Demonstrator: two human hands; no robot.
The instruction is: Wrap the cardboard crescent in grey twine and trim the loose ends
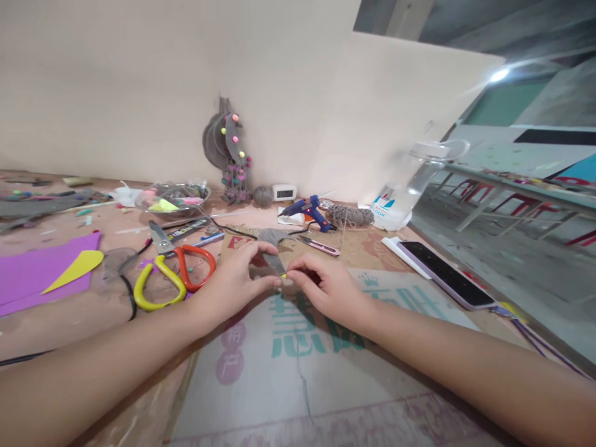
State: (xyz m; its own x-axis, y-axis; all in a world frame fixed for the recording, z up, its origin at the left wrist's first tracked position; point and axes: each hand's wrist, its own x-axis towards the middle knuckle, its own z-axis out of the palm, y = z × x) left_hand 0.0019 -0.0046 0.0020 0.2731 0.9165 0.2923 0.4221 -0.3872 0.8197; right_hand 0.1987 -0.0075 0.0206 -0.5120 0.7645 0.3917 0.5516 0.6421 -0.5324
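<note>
My left hand (239, 273) is closed around a grey felt piece (274, 263), thumb below and fingers above. The fingertips of my right hand (321, 282) are pinched at the felt's near end. A tiny yellow bit (284, 275) shows between the two hands; its kind is too small to make out. Both hands are above a printed cardboard sheet (251, 397). Just beyond them lies another grey felt piece (272, 235). Scissors (174, 273) with one yellow and one red handle lie left of my left hand.
Behind are a blue glue gun (310, 211), grey yarn (350, 216), a snipper (319, 246), a small digital clock (284, 193) and a grey ornament with coloured balls (228, 155). Purple sheets (46, 273) lie left. At right are a phone (447, 273) and a clear jug (400, 186).
</note>
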